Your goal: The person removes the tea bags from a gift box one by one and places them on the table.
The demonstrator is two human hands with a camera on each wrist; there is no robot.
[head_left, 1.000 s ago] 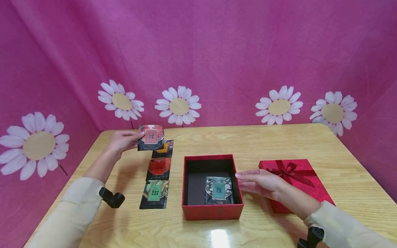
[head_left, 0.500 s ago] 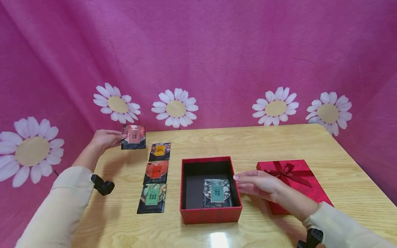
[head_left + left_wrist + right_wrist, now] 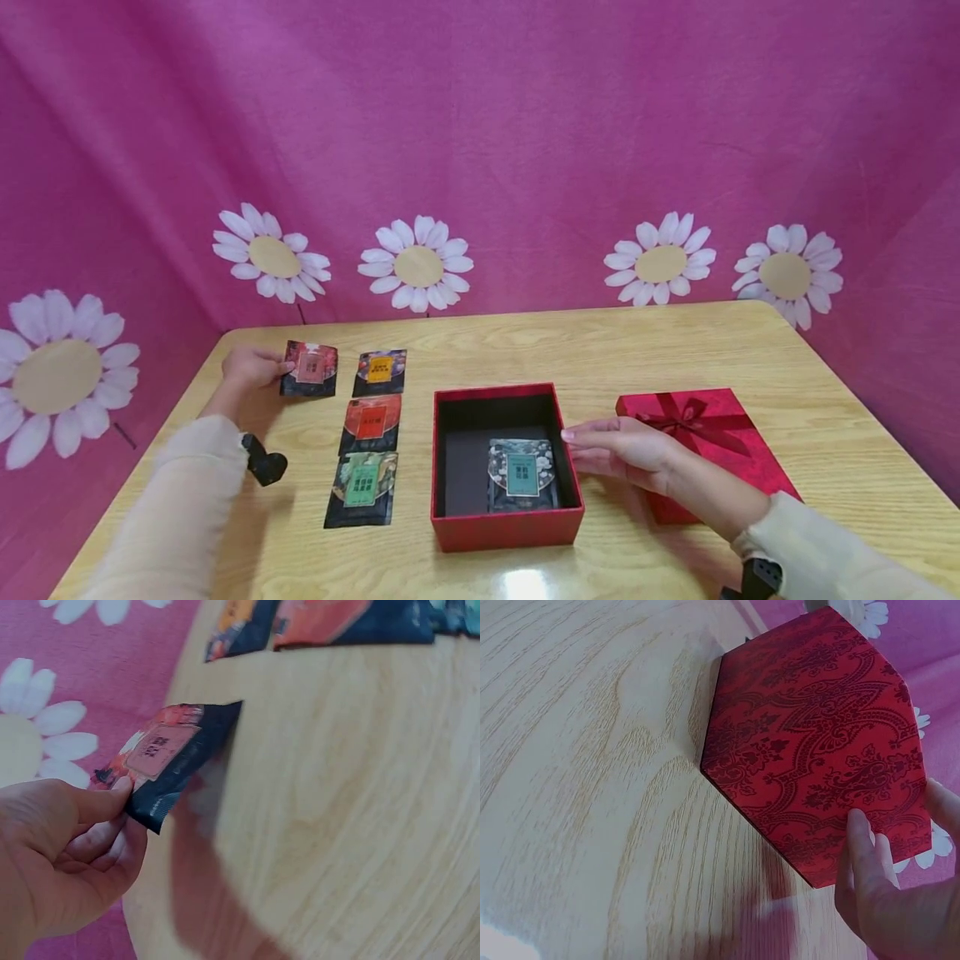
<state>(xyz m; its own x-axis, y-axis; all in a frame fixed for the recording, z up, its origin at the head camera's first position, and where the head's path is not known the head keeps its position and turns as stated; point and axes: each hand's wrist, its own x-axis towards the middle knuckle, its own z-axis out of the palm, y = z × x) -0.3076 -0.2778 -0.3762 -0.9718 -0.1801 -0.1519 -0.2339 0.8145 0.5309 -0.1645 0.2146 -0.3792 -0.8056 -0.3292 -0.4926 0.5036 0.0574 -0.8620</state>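
At the table's far left, my left hand (image 3: 253, 368) pinches a red-and-black sachet (image 3: 309, 367) by its left edge. The left wrist view shows the thumb on the printed face and the sachet (image 3: 166, 757) tilted close over the wood, casting a shadow. An open red box (image 3: 507, 532) stands mid-table, with a teal-labelled sachet (image 3: 521, 476) lying on its dark floor. My right hand (image 3: 626, 450) touches the box's right wall. In the right wrist view, its fingers (image 3: 861, 844) lie against the patterned side and the thumb is at the rim.
Left of the box, a column of sachets lies flat: orange-labelled (image 3: 380, 372), red-labelled (image 3: 371, 423) and green-labelled (image 3: 361, 489). A red lid (image 3: 720, 442) with a dark ribbon bow lies right of the box, partly behind my right forearm. A pink flowered curtain (image 3: 480, 150) hangs behind the table (image 3: 525, 342).
My left hand has carried the red-and-black sachet left, away from over the orange-labelled one, and lowered it toward the table. My right hand stays at the box wall. The head view has shifted slightly.
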